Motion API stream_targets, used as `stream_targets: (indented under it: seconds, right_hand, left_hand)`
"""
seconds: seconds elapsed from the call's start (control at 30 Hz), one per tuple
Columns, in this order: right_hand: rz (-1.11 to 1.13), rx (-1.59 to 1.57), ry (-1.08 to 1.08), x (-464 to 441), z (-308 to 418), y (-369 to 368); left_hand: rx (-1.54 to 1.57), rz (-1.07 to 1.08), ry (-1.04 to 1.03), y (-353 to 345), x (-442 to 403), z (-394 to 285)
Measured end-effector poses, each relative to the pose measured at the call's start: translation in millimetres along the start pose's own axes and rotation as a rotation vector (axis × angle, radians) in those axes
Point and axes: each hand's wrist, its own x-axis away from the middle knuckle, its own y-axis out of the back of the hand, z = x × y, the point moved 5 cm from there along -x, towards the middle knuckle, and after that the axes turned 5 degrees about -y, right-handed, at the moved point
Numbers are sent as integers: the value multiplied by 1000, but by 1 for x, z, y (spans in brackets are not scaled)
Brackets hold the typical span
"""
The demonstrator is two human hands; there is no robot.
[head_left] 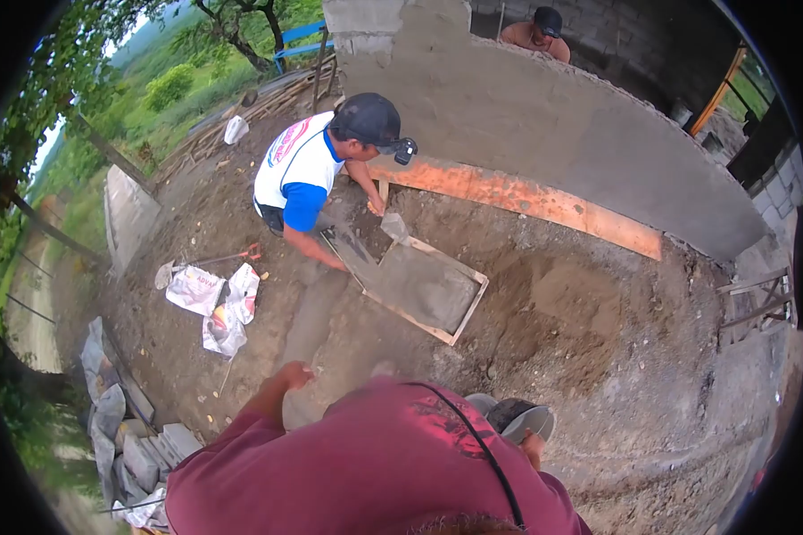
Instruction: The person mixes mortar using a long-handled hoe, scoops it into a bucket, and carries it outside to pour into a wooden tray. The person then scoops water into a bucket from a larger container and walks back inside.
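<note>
My left hand hangs over the soil at lower centre, its fingers loosely apart with nothing seen in them. Low on the right, my right hand is at the rim of a grey bucket, partly hidden by my maroon shirt; its fingers appear curled on the rim. Ahead of me, a wooden frame lies on the ground around smooth grey mortar. A co-worker crouches at its far left end, one hand by a trowel, the other near the frame's left side.
A plastered wall runs behind the frame, with an orange-stained board along its base. Another person is behind the wall. Torn white sacks and a shovel lie left. Concrete blocks are stacked lower left.
</note>
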Motion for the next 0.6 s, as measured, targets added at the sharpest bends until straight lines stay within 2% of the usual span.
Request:
stream_targets:
  seconds: [0.3,0.43,0.6]
  right_hand:
    - [16,-149,44,-11,-32,-9]
    - [-19,-178,-61,12,-24,-9]
    - [25,-6,-27,30,-14,-11]
  left_hand:
    - [-51,28,17,1,-6,-4]
    - [-53,39,-5,-1,-7,-8]
    - [-85,41,-12,-6,-4,-9]
